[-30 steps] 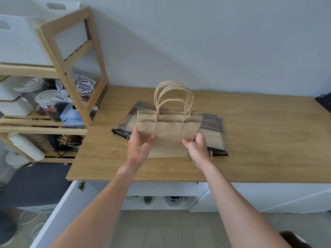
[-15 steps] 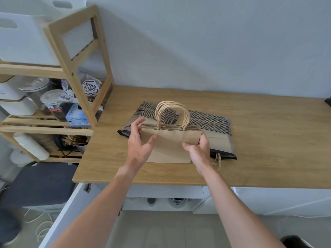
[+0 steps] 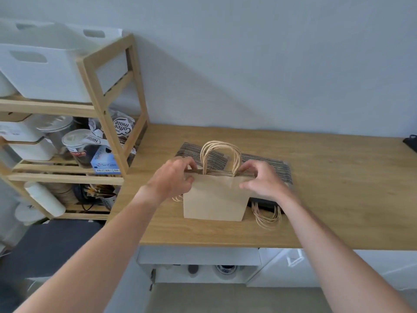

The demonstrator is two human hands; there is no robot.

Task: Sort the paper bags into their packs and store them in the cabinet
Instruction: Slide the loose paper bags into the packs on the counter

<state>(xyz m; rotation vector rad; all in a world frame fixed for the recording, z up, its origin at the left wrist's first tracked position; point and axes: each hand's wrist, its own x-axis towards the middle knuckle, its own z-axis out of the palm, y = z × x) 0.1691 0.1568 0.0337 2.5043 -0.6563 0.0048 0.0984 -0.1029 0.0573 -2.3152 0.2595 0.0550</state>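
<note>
Two hands, left hand (image 3: 173, 179) and right hand (image 3: 262, 180), pinch one stack of brown bags (image 3: 214, 199) at center frame, over striped bags (image 3: 266, 164) on the wooden countertop (image 3: 338, 188); one shelf rack (image 3: 108, 123) stands upper left.

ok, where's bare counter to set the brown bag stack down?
Free: the counter right of the striped bags, out toward the dark thing at the far edge; also the front strip below the brown bags. Crowded: the middle, where both hands grip the stack, and the left end by the wooden shelf.
</note>
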